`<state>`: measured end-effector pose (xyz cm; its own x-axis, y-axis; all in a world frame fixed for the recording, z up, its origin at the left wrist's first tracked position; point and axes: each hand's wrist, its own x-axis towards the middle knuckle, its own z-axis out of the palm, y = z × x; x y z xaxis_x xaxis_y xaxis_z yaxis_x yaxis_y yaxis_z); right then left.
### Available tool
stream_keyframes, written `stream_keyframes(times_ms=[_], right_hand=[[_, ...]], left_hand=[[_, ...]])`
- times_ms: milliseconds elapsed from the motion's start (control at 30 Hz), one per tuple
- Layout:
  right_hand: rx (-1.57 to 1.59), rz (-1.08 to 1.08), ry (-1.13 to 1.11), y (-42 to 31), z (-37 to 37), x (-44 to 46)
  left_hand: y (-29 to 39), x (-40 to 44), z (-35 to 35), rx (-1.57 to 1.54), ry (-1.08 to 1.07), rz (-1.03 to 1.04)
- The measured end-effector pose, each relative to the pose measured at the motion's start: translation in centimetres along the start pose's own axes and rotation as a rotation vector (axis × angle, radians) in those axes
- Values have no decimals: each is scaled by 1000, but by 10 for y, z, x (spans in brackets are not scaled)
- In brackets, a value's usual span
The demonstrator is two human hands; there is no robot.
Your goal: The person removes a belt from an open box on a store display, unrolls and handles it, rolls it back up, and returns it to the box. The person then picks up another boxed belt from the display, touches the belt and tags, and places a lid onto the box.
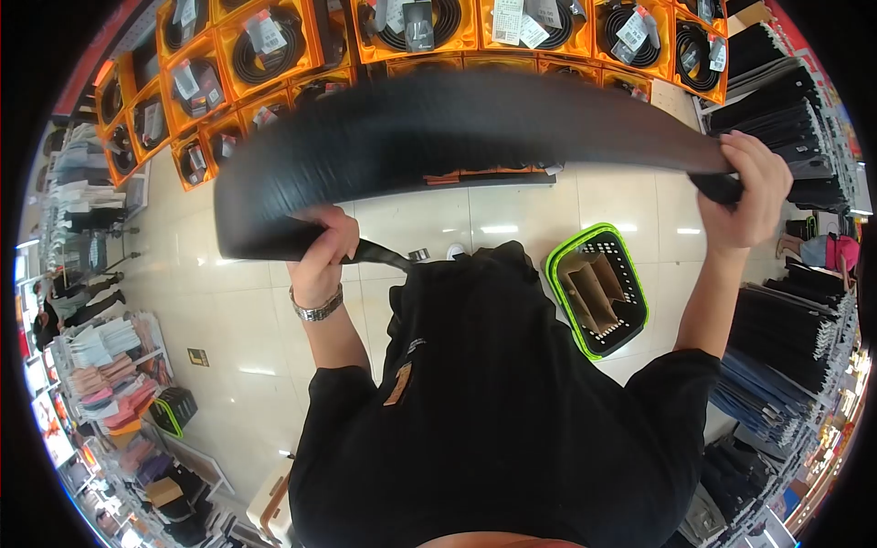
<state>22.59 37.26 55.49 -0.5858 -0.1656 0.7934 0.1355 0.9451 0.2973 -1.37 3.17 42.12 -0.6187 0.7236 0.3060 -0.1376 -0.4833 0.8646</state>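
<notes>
One belt [475,119] held bowed between left hand [327,242] and right hand [754,187], boxes [365,52] behind // pinched by fingers [755,155] both sides, thin tail [384,256] past the left // tbh best kept untwisted, grips firm, bend gentle so no crease gets pressed in

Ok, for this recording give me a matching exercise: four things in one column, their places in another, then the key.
1. Dark strap
2. Metal wristband
3. Basket with brown pieces inside
4. Orange boxes

A. On the floor
B. Along the top of the view
C. Held between left hand and right hand
D. Around the left wrist

Pairs: 1-C, 2-D, 3-A, 4-B
</notes>
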Motion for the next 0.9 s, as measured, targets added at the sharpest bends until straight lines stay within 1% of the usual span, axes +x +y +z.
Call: stream_keyframes(times_ms=[67, 100, 133, 200, 267, 333, 367, 400, 467, 500, 533, 567, 600, 633, 667, 700, 733, 800, 833, 867, 900], right_hand=[[47, -13, -59, -10, 9, -5], [83, -10, -78, -19, 13, -7], [120, -7, -96, -29, 19, -9], [169, 31, -67, -41, 31, -16], [253, 73, -39, -50, 40, -19], [313, 104, -31, -66, 51, -26], [342, 139, -34, -81, 55, -26], [373, 140, -43, -97, 60, -28], [400, 196, -104, -132, 64, -28], [408, 231, -169, -148, 65, -28], [451, 295, -187, -162, 70, -28], [448, 298, -233, -166, 72, -28], [444, 303, -277, -168, 74, -28], [441, 310, -275, -168, 72, -26], [605, 319, -320, -166, 68, -23], [771, 323, -364, -164, 66, -21], [873, 315, -399, -161, 65, -23], [1097, 384, -393, -154, 67, -25], [1229, 439, -369, -152, 72, -28], [1359, 495, -344, -153, 77, -32], [1452, 603, -409, -156, 81, -34]], left_hand=[[5, 8, 15, -63, -13, 13], [3, 8, 16, -107, -65, 18], [2, 10, 20, -25, -108, 25], [9, 16, 38, 81, -102, 21], [12, 22, 47, 37, -127, 35], [11, 30, 58, -188, -152, 63], [11, 34, 70, -244, -96, 55], [9, 36, 88, -181, 14, 46], [-5, 39, 106, -47, 17, 12], [-12, 40, 107, 69, -18, -22], [-19, 39, 107, 185, -53, -54], [-24, 37, 110, 127, 84, -123], [-22, 39, 113, 124, 157, -109], [-24, 40, 109, 43, 154, -103], [-26, 40, 101, -40, 150, -99], [-25, 43, 94, -103, 55, -40], [-25, 40, 94, -171, 88, -69], [-28, 42, 86, -284, 2, -57], [-28, 41, 86, -282, 5, -57], [-27, 42, 88, -346, 4, -63], [-27, 42, 91, -412, 3, -68]])
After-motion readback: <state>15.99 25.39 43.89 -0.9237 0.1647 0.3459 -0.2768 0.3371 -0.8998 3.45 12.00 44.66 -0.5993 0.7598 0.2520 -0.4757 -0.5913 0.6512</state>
